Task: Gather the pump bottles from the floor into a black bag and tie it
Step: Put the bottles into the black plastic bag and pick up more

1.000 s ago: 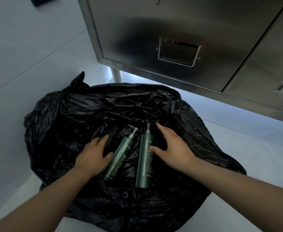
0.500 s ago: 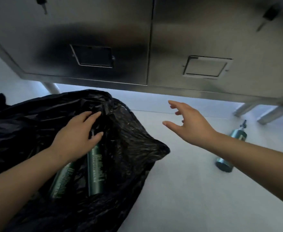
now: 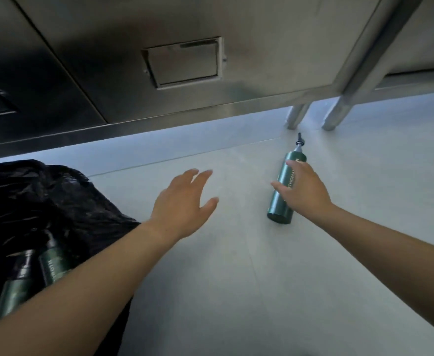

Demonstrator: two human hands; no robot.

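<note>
— Pale grey floor tiles [image 3: 236,291] fill most of the view, smooth and matte, with thin grout lines crossing them. What stands behind?

— A brushed stainless-steel cabinet [image 3: 262,47] runs along the top, raised off the floor on round metal legs [image 3: 297,115]. Its door carries a recessed rectangular steel handle plate [image 3: 185,61]. A strip of brighter light shows under the cabinet's lower edge.

— And the bottles?

— One dark green cylindrical pump bottle [image 3: 282,199] with a black pump head lies on its side on the floor, pump end pointing toward the cabinet legs, base toward the camera. Two more dark green pump bottles [image 3: 54,263] lie side by side inside the crumpled black plastic bag [image 3: 43,201] at the lower left, partly hidden by the left forearm.

— What are the hands doing?

— The right hand [image 3: 304,191] lies over the middle of the bottle on the floor, its fingers [image 3: 280,187] spread across the body and touching it; whether they have closed round it I cannot tell. The left hand [image 3: 182,201] hovers above bare floor between the bag and that bottle, palm down, fingers loosely spread and holding nothing.

— Is the bag tied?

— No, its mouth lies open, and the bag sits on the floor just in front of the cabinet.
</note>
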